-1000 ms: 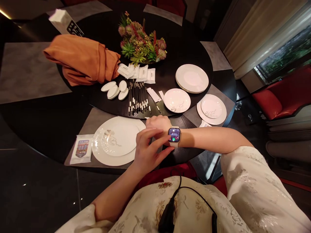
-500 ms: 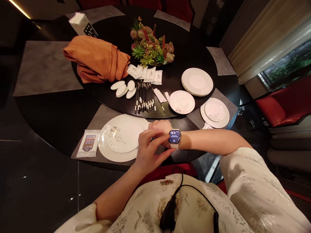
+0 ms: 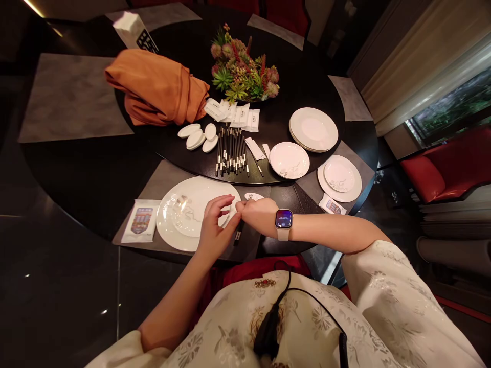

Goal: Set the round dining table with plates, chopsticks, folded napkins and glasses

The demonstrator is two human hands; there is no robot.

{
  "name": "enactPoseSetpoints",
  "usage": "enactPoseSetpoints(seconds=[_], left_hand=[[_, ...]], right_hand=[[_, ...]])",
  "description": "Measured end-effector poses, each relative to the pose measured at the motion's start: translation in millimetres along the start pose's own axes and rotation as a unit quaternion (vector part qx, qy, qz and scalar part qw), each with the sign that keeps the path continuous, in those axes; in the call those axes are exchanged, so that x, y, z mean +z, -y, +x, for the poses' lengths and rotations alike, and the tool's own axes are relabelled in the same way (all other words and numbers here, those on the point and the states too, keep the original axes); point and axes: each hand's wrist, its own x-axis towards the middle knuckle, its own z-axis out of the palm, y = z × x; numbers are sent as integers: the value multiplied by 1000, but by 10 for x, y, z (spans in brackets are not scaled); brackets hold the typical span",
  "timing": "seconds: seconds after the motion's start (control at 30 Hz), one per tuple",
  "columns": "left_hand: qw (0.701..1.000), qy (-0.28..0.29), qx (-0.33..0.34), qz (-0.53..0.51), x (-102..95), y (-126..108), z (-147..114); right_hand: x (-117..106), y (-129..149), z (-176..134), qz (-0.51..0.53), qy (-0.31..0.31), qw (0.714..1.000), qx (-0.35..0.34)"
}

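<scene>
My left hand (image 3: 216, 222) is open over the edge of a stacked pair of white plates (image 3: 166, 230), fingers apart and bent, thumb stretched toward my right hand (image 3: 259, 214). The right hand is curled closed, palm down, and its fingertips meet or nearly meet the left thumb; whatever they hold, if anything, is hidden. A smartwatch (image 3: 284, 219) with a lit screen is strapped to my right wrist. Partly covered by the hands, black chopsticks (image 3: 238, 236) lie on the grey placemat (image 3: 249, 248), with a small white rest (image 3: 253, 196) behind. A wrapped packet (image 3: 140, 221) lies left of the plates.
On the raised turntable are several chopsticks (image 3: 232, 153), white oval rests (image 3: 195, 139), packets (image 3: 240, 116), an orange cloth (image 3: 157, 89), plants (image 3: 245, 71) and plates (image 3: 314, 129). Another plate setting (image 3: 339, 174) sits at right. Red chairs (image 3: 429, 176) surround the table.
My left hand has moved off the watch, leftward toward the plates. The right hand has shifted slightly, uncovering the chopsticks and rest. The watch display looks different, and the view has moved a little.
</scene>
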Motion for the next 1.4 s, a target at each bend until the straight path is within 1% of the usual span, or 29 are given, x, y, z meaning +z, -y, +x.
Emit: enactPoseSetpoints(seconds=[0.07,0.17,0.23,0.33,0.4,0.43,0.47,0.5,0.57,0.6,0.63,0.67,0.7,0.73,0.77,0.8,0.83,0.87,0.9,0.97,1.0,1.03,1.07,1.13,1.2,1.23,1.27,1.37,1.4], left_hand=[[999,21,-28,-27,18,62,-32],[999,36,-10,-39,72,67,-67],[996,45,-16,-70,107,72,-68],[979,64,-89,-170,121,147,-44],[959,75,-150,-226,100,225,-22],[951,76,-177,-243,85,265,-14],[945,75,-199,-250,69,300,-7],[940,72,-218,-251,58,331,-4],[934,74,-250,-244,56,377,-5],[930,82,-264,-243,69,393,-9],[923,94,-279,-248,90,404,-13],[915,106,-294,-256,117,413,-17],[907,113,-306,-267,148,419,-20],[901,114,-313,-279,179,425,-21],[898,109,-316,-288,207,432,-19],[899,99,-312,-292,230,441,-17],[903,89,-304,-290,248,454,-13],[911,78,-292,-281,262,471,-9],[920,71,-279,-265,272,493,-7],[937,66,-263,-221,290,544,-11],[942,68,-260,-200,302,571,-18],[946,72,-260,-181,316,596,-26],[948,75,-262,-164,332,618,-36],[950,75,-269,-143,364,654,-53],[948,61,-276,-147,380,685,-63],[946,51,-279,-155,377,704,-64],[944,40,-283,-163,364,728,-64],[945,26,-285,-156,280,856,-61],[946,28,-287,-147,242,919,-56]], right_hand=[[9,17,-28,-7,-6,1000,6],[26,33,-46,10,4,1000,14],[39,20,-49,33,7,999,10],[104,-71,-43,95,-11,995,-5],[213,-169,-36,200,-29,979,-14],[290,-216,-34,278,-32,960,-9],[380,-256,-34,369,-30,929,3],[476,-283,-38,464,-23,885,22],[668,-294,-59,636,0,769,60],[752,-280,-75,700,10,710,73],[826,-258,-92,748,18,659,80],[887,-235,-109,779,21,621,86],[937,-215,-123,797,21,597,92],[978,-205,-135,804,16,586,98],[1012,-207,-144,804,7,585,105],[1042,-220,-150,796,-10,594,113],[1069,-242,-155,780,-36,613,122],[1093,-270,-161,751,-72,644,129],[1115,-296,-167,705,-114,687,133],[1156,-325,-180,575,-182,790,111],[1178,-320,-184,506,-196,835,89],[1203,-302,-183,446,-195,871,66],[1234,-273,-176,402,-185,896,47],[1322,-201,-134,365,-163,916,38],[1448,-144,-52,393,-148,905,69],[1521,-129,2,435,-131,885,102],[1599,-124,60,492,-105,852,147],[1827,-147,245,635,-18,716,291],[1892,-156,301,654,-2,686,320]])
